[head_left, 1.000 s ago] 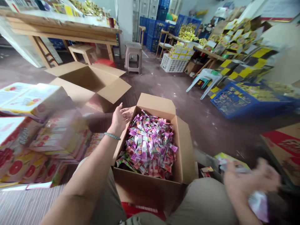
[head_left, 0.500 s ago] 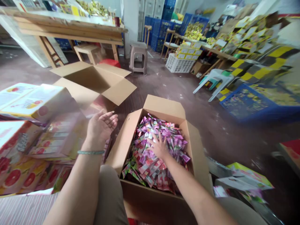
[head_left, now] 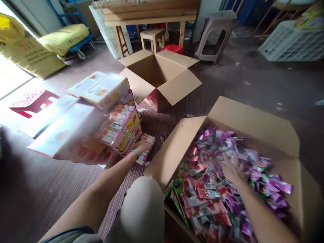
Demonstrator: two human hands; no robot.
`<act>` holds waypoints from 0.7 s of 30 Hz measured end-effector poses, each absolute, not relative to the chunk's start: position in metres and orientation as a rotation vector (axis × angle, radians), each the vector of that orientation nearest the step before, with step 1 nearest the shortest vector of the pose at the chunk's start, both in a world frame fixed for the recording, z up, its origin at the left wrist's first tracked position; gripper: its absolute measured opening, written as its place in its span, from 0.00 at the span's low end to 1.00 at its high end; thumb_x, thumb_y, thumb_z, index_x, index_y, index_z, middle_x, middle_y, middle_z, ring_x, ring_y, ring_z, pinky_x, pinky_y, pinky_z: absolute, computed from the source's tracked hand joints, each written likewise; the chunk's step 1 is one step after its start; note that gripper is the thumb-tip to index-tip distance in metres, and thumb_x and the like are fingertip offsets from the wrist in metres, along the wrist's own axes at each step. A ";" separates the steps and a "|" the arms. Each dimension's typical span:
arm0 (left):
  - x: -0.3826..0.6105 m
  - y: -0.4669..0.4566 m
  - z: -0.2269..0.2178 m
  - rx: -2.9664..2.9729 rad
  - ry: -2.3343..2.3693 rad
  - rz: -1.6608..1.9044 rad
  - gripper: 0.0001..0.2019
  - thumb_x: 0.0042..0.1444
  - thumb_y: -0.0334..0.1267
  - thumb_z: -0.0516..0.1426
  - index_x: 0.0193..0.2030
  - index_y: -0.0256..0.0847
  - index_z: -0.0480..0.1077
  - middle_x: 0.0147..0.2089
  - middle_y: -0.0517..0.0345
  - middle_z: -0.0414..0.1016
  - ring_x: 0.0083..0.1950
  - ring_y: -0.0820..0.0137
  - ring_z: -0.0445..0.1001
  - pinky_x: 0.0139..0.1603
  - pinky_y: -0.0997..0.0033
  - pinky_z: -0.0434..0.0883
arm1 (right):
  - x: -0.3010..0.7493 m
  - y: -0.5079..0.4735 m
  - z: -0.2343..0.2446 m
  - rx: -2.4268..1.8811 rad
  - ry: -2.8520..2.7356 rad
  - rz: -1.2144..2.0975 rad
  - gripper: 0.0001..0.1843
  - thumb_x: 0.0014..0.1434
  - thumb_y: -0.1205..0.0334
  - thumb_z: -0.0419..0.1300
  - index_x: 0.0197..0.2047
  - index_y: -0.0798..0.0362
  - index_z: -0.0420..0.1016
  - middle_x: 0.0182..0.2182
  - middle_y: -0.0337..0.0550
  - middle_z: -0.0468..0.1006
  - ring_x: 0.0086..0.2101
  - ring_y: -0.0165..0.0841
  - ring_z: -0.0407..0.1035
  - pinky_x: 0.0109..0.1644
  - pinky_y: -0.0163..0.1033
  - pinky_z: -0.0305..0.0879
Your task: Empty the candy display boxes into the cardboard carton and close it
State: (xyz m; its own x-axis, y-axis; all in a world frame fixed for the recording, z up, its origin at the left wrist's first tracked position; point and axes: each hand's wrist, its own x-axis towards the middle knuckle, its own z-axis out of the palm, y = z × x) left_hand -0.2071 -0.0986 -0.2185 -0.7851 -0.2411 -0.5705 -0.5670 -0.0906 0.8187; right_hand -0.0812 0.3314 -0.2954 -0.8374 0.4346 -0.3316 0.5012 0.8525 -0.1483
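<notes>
At the foot of a stack of fruit-printed small cartons (head_left: 118, 128), my left hand (head_left: 143, 146) lies on a row of small pink boxes (head_left: 145, 157). How far its fingers close on a box cannot be made out. My right hand (head_left: 233, 168) is among the loose sachets (head_left: 212, 195), blurred, its fingers apart. Purple, red and green sachets fill the large open cardboard box (head_left: 253, 118) in front of my knee. I see no sachet held clearly in the right hand.
Another open cardboard box (head_left: 174, 86) stands ahead, its visible inside bare. White-topped cartons (head_left: 68, 126) lie on the left. Farther off are a grey plastic stool (head_left: 215, 37), a white crate (head_left: 291, 42), a wooden table (head_left: 152, 11) and yellow sacks on a blue trolley (head_left: 81, 45).
The view has swung left. My left hand, raised with its palm up before, has gone down to the small boxes. My right hand remains over the sachets, and some sachets have shifted.
</notes>
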 end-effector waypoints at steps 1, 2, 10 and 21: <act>-0.200 -0.106 -0.237 -0.939 2.071 1.847 0.19 0.58 0.40 0.64 0.22 0.45 0.60 0.27 0.48 0.71 0.68 0.48 0.69 0.56 0.64 0.70 | -0.081 0.333 -0.296 0.703 2.738 -0.309 0.42 0.68 0.34 0.30 0.77 0.42 0.57 0.79 0.48 0.36 0.71 0.69 0.45 0.65 0.82 0.47; -0.195 -0.113 -0.254 -0.977 2.200 1.727 0.19 0.58 0.44 0.64 0.24 0.45 0.61 0.36 0.42 0.75 0.75 0.45 0.58 0.61 0.60 0.68 | -0.082 0.334 -0.297 0.703 2.739 -0.285 0.44 0.68 0.35 0.29 0.77 0.43 0.57 0.79 0.48 0.36 0.70 0.69 0.46 0.66 0.81 0.47; -0.185 -0.143 -0.346 -0.787 2.709 0.995 0.53 0.38 0.69 0.68 0.67 0.40 0.65 0.73 0.20 0.49 0.78 0.27 0.38 0.72 0.33 0.49 | -0.083 0.340 -0.305 0.739 2.729 -0.274 0.51 0.62 0.29 0.28 0.75 0.48 0.60 0.78 0.48 0.38 0.69 0.72 0.47 0.64 0.78 0.51; -0.178 -0.105 -0.368 -0.600 2.741 0.062 0.57 0.49 0.61 0.66 0.80 0.43 0.49 0.71 0.25 0.58 0.67 0.39 0.61 0.61 0.45 0.61 | -0.083 0.337 -0.303 0.747 2.717 -0.156 0.46 0.67 0.32 0.27 0.77 0.44 0.57 0.78 0.47 0.38 0.68 0.69 0.51 0.64 0.76 0.54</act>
State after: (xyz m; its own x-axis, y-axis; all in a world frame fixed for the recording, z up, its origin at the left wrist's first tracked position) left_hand -0.1776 -0.1049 -0.3676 -0.8556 -0.3988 -0.3301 -0.4133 0.9102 -0.0283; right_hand -0.0832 0.3375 -0.3032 -0.8129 0.4797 -0.3303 0.5143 0.8573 -0.0206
